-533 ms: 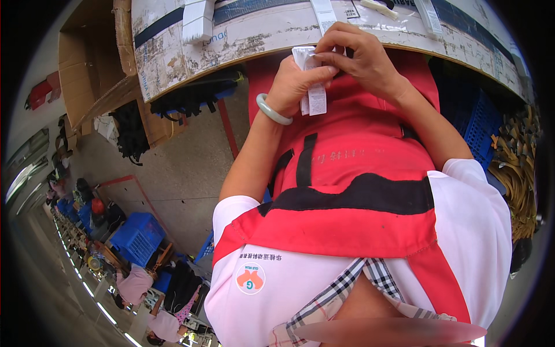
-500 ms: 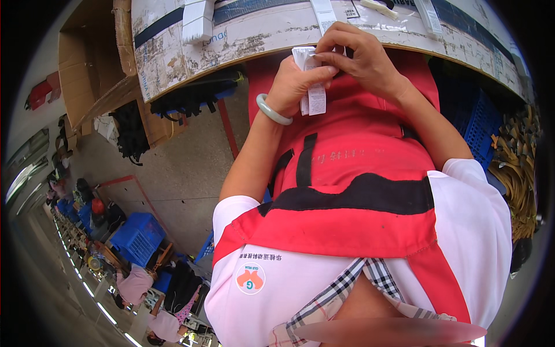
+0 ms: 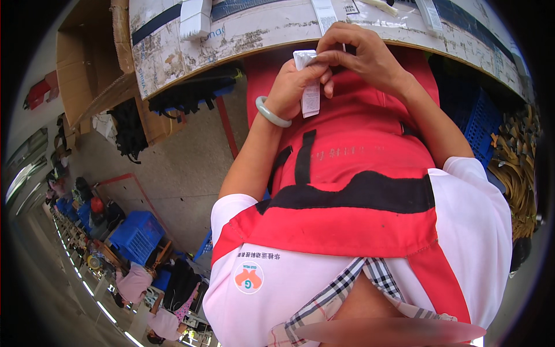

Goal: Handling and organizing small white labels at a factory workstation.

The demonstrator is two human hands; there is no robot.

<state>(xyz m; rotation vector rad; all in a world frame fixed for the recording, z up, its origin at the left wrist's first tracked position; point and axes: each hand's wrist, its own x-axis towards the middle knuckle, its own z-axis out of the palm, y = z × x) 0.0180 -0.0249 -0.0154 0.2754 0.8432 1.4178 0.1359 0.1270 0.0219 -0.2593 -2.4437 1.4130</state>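
A stack of narrow white printed labels (image 3: pixel 310 95) hangs upright in front of the red apron. My left hand (image 3: pixel 293 87), with a pale bangle at its wrist, is closed round the stack, thumb across its front. My right hand (image 3: pixel 361 58) is bent over from the other side, thumb and index finger pinched near the upper end of the labels. Whether a single label lies in that pinch is hidden by the fingers. Both hands are just off the near edge of the worktable (image 3: pixel 248 36).
On the worktable lie a white label bundle (image 3: pixel 195 20), a printed label strip (image 3: pixel 325 14) and another white strip (image 3: pixel 429 16). A cardboard box (image 3: pixel 92 63) stands left. Blue crates (image 3: pixel 475 124) and stacked brown pieces (image 3: pixel 514 173) are at right. People work far left.
My left thumb has shifted up along the labels and its fingers have curled more. My right hand stays near the top of the stack, its fingers slightly moved.
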